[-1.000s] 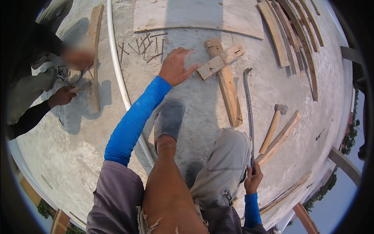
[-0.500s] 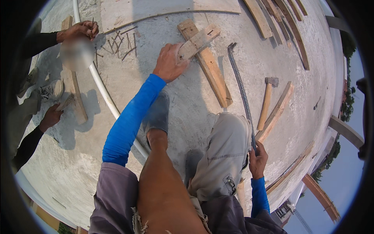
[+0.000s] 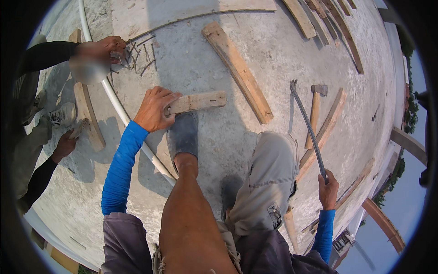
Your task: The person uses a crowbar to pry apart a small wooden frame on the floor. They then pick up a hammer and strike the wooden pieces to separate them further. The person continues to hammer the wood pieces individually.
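Observation:
My left hand (image 3: 157, 109) is closed on one end of a short wooden block (image 3: 198, 101), held just above my left shoe. A dark slot or nail mark shows near the block's free end. At the right, my right hand (image 3: 328, 189) grips the lower end of a ribbed steel pry bar (image 3: 306, 114). The bar's hooked claw tip points up and away from me. On the concrete, a longer plank (image 3: 239, 73) lies between the block and the bar. A hammer (image 3: 315, 109) with a wooden handle rests just beyond the bar, next to another strip of wood (image 3: 323, 134).
To the left, a co-worker's hand (image 3: 112, 45) is over several bent nails (image 3: 145, 55). The co-worker's other hand holds a small wood piece near a plank (image 3: 87, 114). A white pipe (image 3: 116, 102) crosses the floor. Several boards (image 3: 342, 29) lie at the far right.
My left hand has drawn the block off the long plank, toward me and left. My right hand and the pry bar have shifted right. The co-worker's far hand has moved right onto the nails.

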Demonstrator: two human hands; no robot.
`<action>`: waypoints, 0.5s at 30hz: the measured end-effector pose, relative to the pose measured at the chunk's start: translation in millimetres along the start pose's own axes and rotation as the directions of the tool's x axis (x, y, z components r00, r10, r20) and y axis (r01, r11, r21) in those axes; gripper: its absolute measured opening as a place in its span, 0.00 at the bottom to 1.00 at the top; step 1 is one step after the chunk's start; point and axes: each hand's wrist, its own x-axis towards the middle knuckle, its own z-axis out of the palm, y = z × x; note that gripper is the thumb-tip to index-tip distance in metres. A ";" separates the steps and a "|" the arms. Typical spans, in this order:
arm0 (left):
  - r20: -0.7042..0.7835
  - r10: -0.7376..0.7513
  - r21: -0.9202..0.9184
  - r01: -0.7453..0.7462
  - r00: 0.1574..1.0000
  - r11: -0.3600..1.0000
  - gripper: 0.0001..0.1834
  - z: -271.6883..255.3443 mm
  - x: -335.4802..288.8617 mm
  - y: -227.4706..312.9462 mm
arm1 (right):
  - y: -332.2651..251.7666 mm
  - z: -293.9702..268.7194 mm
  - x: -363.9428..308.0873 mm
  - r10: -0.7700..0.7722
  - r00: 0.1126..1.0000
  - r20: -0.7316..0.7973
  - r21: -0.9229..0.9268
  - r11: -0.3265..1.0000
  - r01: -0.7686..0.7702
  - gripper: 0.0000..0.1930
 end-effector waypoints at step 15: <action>0.402 0.212 0.528 -0.415 0.891 0.741 0.20 37.2 253.6 141.7 | -85.7 -135.8 73.3 -0.317 0.937 0.145 -0.437 0.829 0.348 0.13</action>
